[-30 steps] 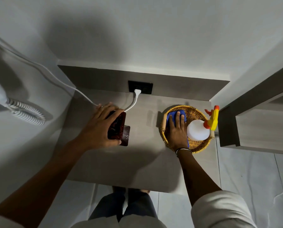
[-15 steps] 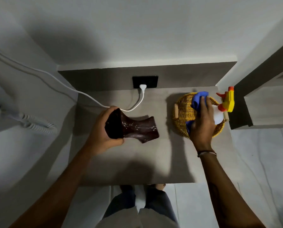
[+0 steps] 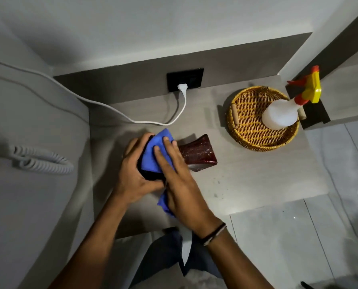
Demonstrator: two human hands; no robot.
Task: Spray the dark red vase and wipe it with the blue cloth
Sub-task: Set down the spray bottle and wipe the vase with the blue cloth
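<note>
The dark red vase [image 3: 198, 152] lies on its side over the grey table [image 3: 246, 174], its flared end pointing right. My left hand [image 3: 133, 174] grips its left end from below. My right hand [image 3: 177, 180] presses the blue cloth [image 3: 153, 155] flat onto the vase's left half, with a corner of cloth hanging under the palm. The white spray bottle [image 3: 279, 114] with a yellow and red trigger head stands in the wicker basket [image 3: 244, 126] at the right, away from both hands.
A white plug and cable [image 3: 181, 101] run from the black wall socket [image 3: 184, 79] across the back of the table to the left. A coiled grey cord [image 3: 40, 163] hangs on the left wall. The table's front edge lies just below my hands.
My right hand has lifted the blue cloth out of the basket and brought it left onto the vase. The left hand still holds the vase, now tipped on its side.
</note>
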